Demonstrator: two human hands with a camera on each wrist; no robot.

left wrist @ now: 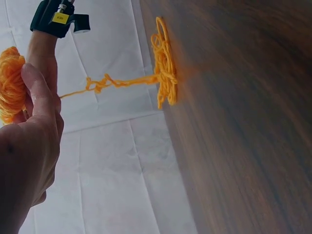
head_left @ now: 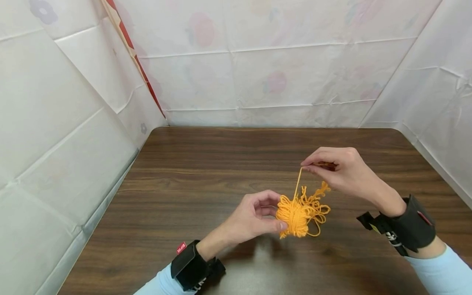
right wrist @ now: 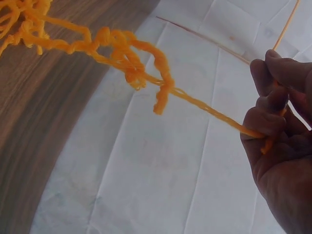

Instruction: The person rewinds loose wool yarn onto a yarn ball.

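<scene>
So the yarn (head_left: 295, 215) is a small orange bundle, wound tight in the middle with a mess of loose loops (head_left: 316, 207) sticking out to the right. It sits just over the table (head_left: 191, 172), roughly in the middle and toward the near edge. From the left wrist view some of the loops seem to touch the wood, but it's hard to say for sure.

The left hand (head_left: 254, 217) has the wound part pinched, thumb on the near side and fingers curled round the far side, so it's definitely gripping the bundle.

One strand (head_left: 298, 182) runs straight up from the bundle, pulled taut, to the right hand (head_left: 341, 170). That hand is up and to the right of the bundle, fingers curled in, pinching the strand between thumb and fingertips. In the right wrist view a second, kinked strand (right wrist: 131, 58) with knotty little loops also runs from the tangle into the same pinch, so it looks like it's holding more than one piece there.

Both wrists have black straps (head_left: 189, 264) with cameras on them, and light blue sleeves (head_left: 442, 270) show below those.

The table is dark brown wood grain. Around it on three sides hangs a white sheet (head_left: 258, 73) with creases and faint flower prints, plus a red-striped edge (head_left: 127, 39) showing at the back left.
</scene>
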